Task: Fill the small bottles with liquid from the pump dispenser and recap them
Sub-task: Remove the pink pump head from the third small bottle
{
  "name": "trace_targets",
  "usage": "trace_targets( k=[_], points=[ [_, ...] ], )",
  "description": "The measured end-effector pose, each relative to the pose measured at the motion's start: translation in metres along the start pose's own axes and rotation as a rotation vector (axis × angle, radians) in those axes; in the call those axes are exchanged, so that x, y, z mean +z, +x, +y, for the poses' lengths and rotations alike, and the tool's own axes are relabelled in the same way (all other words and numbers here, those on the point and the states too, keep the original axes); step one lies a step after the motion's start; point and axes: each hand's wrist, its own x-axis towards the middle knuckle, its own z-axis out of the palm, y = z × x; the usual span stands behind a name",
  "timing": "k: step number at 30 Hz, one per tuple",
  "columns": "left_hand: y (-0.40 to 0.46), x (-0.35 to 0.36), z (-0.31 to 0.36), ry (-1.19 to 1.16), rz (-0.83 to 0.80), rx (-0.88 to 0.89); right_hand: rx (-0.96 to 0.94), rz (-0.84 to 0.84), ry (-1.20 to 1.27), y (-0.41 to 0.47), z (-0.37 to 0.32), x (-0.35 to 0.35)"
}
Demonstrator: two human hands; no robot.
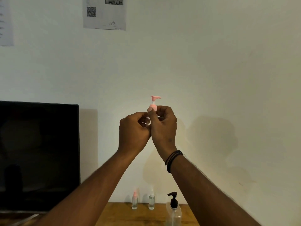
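Both my hands are raised in front of the wall, touching each other. My right hand (163, 126) pinches a small pink pump cap (154, 104) at its collar, nozzle pointing right. My left hand (133, 129) is closed around something clear below the cap, probably a small bottle, mostly hidden by fingers. On the wooden table (123, 216) below stand a small clear bottle with a pink cap (134, 201), a small clear bottle with a white cap (151, 201), and the large clear pump dispenser (174, 212) with a black pump head.
A dark monitor (39, 155) fills the left side, standing on the table against the wall. Papers (104, 13) hang on the wall above. A black bracelet (173, 159) circles my right wrist.
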Motion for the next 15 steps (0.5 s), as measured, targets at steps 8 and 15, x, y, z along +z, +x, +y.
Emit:
trace_targets(
  k=[8, 15],
  points=[
    [-0.007, 0.000, 0.000, -0.029, -0.028, -0.044, 0.004, 0.001, 0.049, 0.025, -0.017, -0.005],
    [-0.007, 0.002, 0.003, -0.025, -0.056, -0.121, -0.025, -0.038, 0.069, 0.053, -0.042, -0.013]
  ],
)
